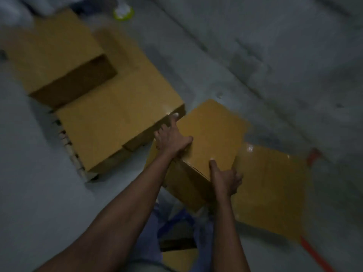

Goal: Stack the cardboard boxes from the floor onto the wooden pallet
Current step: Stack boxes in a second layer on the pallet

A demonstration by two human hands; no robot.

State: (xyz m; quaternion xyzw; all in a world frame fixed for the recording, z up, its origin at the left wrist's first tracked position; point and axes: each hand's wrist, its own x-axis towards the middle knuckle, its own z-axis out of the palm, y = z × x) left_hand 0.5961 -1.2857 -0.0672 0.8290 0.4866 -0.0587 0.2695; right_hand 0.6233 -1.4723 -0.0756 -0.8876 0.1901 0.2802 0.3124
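A brown cardboard box [212,134] is held in front of me by both hands. My left hand [170,138] grips its left edge, thumb on top and fingers down the side. My right hand [224,179] grips its near right corner, thumb on top. To the left, several cardboard boxes [117,114] lie stacked on the wooden pallet [78,163], with one smaller box [53,54] on top at the back. Another box [275,189] lies on the floor to the right. The picture is blurred.
Grey concrete floor [275,55] stretches all around. An orange-red floor line [314,254] runs at the lower right. A white and green object [123,11] sits at the top. My blue trousers [176,222] and another box [180,260] show below.
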